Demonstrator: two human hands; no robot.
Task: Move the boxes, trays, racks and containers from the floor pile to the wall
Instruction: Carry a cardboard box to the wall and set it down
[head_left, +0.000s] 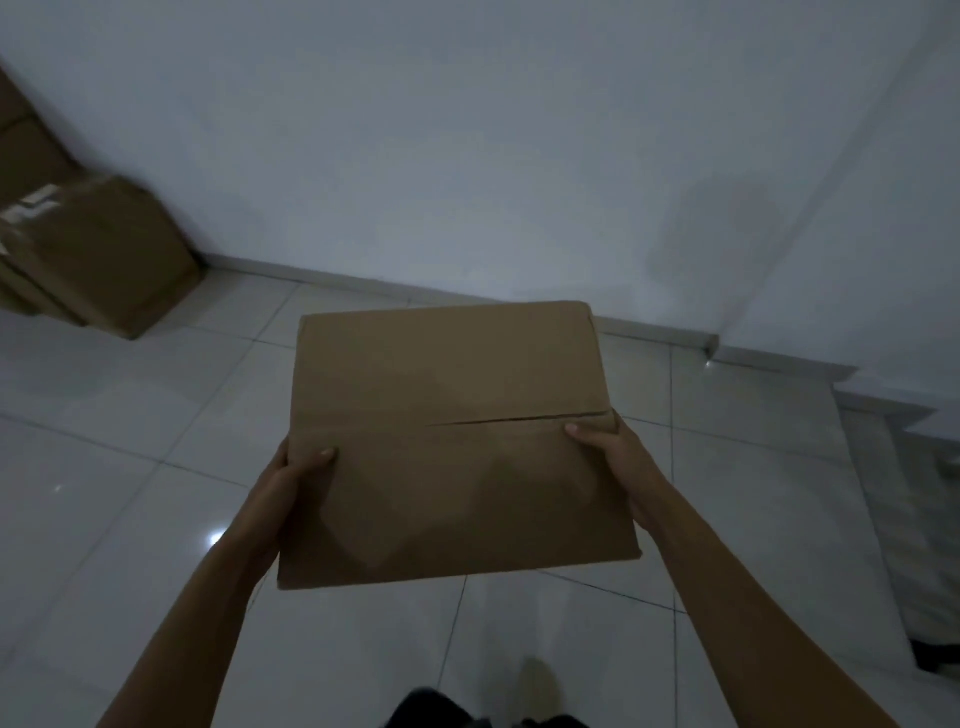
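a closed cardboard box (452, 441), contents unseen, is held above the tiled floor (130, 467) near the wall (467, 130). the left hand (291, 478) and right hand (615, 457) grip its sides, thumbs on top, other fingers hidden beneath. stacked boxes (104, 249) stand against the wall, left.

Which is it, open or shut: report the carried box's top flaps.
Shut. The cardboard box has flaps lying flat, meeting at a seam with a thin gap on the right.
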